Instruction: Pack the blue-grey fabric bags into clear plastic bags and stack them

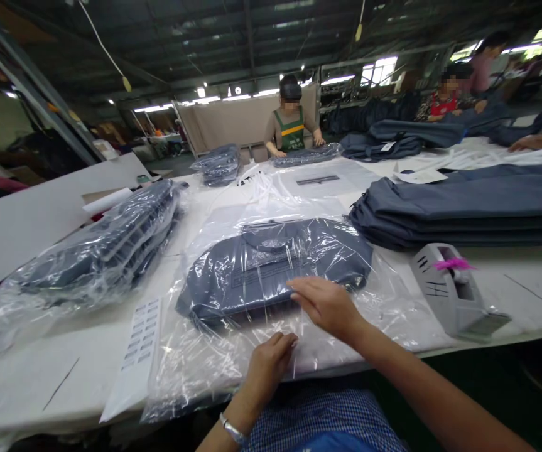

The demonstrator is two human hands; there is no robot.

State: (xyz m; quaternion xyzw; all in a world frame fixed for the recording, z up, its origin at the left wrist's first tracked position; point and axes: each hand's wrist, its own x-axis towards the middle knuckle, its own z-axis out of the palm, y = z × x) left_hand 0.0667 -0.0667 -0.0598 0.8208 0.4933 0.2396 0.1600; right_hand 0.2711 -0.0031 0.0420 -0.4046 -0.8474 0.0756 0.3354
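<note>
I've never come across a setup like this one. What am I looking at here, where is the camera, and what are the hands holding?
There is no robot here: a person works with two bare hands. The single picture comes from a camera worn on their head, looking forward and down.

On the white table, a dark blue bag lies inside clear plastic. The right hand is stretched over the bag's near edge. The left hand is closer to the person, at the plastic, its fingers drawn together; whether it pinches the plastic is unclear.

To the left are a wrapped stack and a label sheet; to the right, a dark blue pile and a tape dispenser. A co-worker is across the table.
</note>
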